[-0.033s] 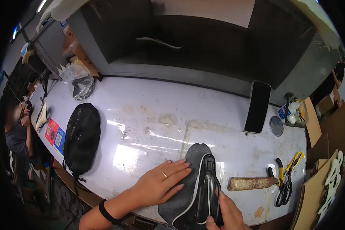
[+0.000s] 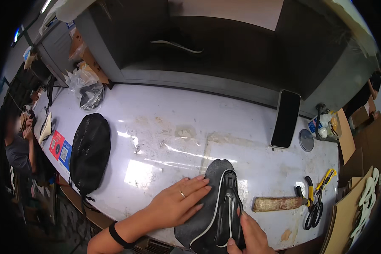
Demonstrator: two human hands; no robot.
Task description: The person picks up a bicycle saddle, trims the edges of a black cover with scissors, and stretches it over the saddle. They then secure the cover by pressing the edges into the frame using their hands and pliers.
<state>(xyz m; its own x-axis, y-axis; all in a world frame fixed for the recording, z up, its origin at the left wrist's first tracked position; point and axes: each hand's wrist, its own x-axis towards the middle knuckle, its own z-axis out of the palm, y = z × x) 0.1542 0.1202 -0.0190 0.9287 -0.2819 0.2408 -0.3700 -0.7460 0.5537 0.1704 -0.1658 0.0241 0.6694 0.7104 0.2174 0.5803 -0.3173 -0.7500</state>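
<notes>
Workpiece between bag and scissors

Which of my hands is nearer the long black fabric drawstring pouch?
Left. Your left hand lies right of the black fabric pouch and closer to you; your right hand is farther right, at the right edge of the black, white-trimmed piece.

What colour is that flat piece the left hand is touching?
The flat piece is dark grey, nearly black; the head view shows it best.

Left hand palm down, fingers extended; right hand curled, thumb bent.
</notes>
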